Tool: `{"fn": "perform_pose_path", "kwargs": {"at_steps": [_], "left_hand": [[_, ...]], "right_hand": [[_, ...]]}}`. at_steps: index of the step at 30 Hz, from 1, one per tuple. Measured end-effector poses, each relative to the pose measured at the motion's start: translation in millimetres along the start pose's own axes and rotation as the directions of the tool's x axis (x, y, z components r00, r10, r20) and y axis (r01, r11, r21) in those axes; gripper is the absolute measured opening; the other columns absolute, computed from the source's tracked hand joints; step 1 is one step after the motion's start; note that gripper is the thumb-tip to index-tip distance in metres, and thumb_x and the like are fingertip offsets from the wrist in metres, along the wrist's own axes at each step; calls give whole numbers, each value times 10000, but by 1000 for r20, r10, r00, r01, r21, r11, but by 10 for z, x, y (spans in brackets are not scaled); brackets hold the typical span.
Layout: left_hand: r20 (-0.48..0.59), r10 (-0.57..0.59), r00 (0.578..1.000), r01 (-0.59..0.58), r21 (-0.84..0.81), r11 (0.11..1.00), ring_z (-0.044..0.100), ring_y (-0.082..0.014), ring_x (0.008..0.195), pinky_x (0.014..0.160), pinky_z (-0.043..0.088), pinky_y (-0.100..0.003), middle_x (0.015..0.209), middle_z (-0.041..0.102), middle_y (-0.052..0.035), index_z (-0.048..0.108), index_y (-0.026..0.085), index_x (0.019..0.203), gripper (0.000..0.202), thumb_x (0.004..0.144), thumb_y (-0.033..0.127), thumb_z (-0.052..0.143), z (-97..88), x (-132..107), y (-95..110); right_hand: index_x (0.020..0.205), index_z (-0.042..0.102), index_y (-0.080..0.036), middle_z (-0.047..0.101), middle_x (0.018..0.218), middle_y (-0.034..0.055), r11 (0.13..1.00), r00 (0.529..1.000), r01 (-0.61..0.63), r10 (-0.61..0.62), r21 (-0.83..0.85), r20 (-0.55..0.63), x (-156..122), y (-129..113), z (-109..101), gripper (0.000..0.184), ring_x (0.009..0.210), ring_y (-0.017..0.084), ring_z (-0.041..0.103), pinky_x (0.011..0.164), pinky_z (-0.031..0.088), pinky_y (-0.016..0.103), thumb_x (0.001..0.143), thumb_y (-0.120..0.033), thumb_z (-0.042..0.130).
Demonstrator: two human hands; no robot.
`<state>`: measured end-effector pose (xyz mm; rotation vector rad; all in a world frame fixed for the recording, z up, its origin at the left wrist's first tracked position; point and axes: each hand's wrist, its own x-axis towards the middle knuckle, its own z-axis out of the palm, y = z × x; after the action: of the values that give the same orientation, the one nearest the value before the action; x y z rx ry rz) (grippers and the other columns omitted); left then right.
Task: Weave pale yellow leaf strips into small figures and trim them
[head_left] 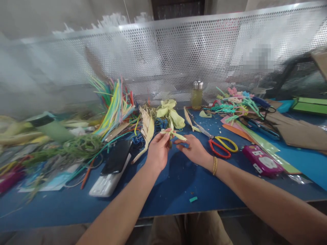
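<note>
Over the middle of the table, my left hand (159,148) is closed in a pinch on a small pale green flower-like piece (178,136) with narrow strips spreading from its centre. Just to its right, my right hand (195,149) has its fingers apart near the tip of one strip and holds nothing that I can see. Behind the piece stands a larger pale yellow-green flower shape (176,117) with broad petals. A dried corn husk (147,129) lies left of my left hand. Scissors (222,144) with red and yellow handles lie right of my right hand.
A black phone (117,157) rests on a white box-like object (108,183) at left. Beyond are coloured pipe cleaners (113,109) and tangled green strands (81,146). A jar of yellowish liquid (197,96), a purple device (262,160) and cardboard (298,131) stand or lie at right.
</note>
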<state>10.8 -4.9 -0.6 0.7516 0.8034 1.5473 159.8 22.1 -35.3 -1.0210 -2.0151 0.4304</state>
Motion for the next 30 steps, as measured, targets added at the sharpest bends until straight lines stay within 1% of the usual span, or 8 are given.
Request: {"fn": "perform_pose_path", "kwargs": {"at_steps": [4, 6, 9, 12, 18, 21, 25, 30], "left_hand": [[-45, 107, 993, -103, 93, 990, 563, -99, 651, 566, 370, -213, 765, 676, -1, 635, 179, 858, 307, 622, 238, 821, -4, 8, -30], [-50, 139, 989, -130, 155, 979, 540, -91, 616, 585, 380, -216, 697, 642, 24, 613, 181, 841, 311, 622, 243, 824, -4, 8, -42], [-16, 152, 988, -143, 253, 957, 537, -92, 616, 629, 407, -226, 674, 624, 26, 636, 166, 874, 299, 652, 270, 806, -6, 8, -49], [24, 139, 990, -140, 313, 939, 546, -96, 628, 655, 425, -233, 688, 636, 15, 653, 154, 898, 288, 674, 275, 787, -10, 4, -51], [42, 117, 992, -124, 376, 918, 615, -122, 690, 725, 459, -260, 741, 688, -5, 645, 163, 920, 308, 664, 257, 787, 5, -37, -64], [55, 139, 989, -150, 390, 909, 639, -135, 729, 742, 469, -266, 795, 710, -21, 644, 166, 912, 292, 666, 249, 778, 24, -61, -56], [94, 121, 988, -151, 461, 874, 633, -140, 689, 694, 473, -263, 751, 705, -18, 655, 170, 894, 253, 681, 256, 760, 20, -63, -35], [138, 135, 981, -188, 532, 826, 631, -142, 696, 674, 463, -254, 769, 716, -25, 654, 175, 903, 241, 699, 261, 749, -22, -34, -26]], "right_hand": [[1053, 680, -198, 696, 990, 66, 1000, 982, -1, -1, -8, -189, 53, -3, -213, 353, 926, 215, 612, 874, 451, 367, 776, -52, 515], [1109, 650, -193, 681, 1020, 71, 996, 955, 71, -81, -46, -285, 66, -70, -305, 392, 962, 219, 597, 912, 438, 384, 770, -46, 518], [1141, 651, -234, 669, 1081, 59, 970, 938, 216, -238, -114, -252, 69, -183, -380, 398, 1032, 232, 565, 941, 411, 402, 785, -79, 564], [1080, 698, -270, 692, 1035, 45, 955, 944, 272, -288, -116, -160, 69, -217, -391, 275, 999, 232, 570, 896, 410, 398, 829, -187, 625], [857, 738, -252, 708, 841, 22, 967, 958, 244, -253, -74, -139, 91, -179, -400, 92, 846, 193, 576, 811, 398, 360, 858, -274, 649], [779, 694, -217, 684, 790, 20, 976, 963, 213, -216, -37, -160, 100, -182, -388, 100, 794, 178, 571, 789, 407, 340, 848, -281, 661], [714, 624, -202, 654, 778, 23, 989, 965, 144, -134, 27, -223, 104, -152, -337, 149, 781, 175, 568, 769, 416, 331, 815, -289, 690], [703, 581, -198, 621, 779, 21, 975, 975, 30, 20, 219, -223, 102, -117, -266, 174, 754, 158, 567, 738, 439, 314, 791, -300, 691]]}}
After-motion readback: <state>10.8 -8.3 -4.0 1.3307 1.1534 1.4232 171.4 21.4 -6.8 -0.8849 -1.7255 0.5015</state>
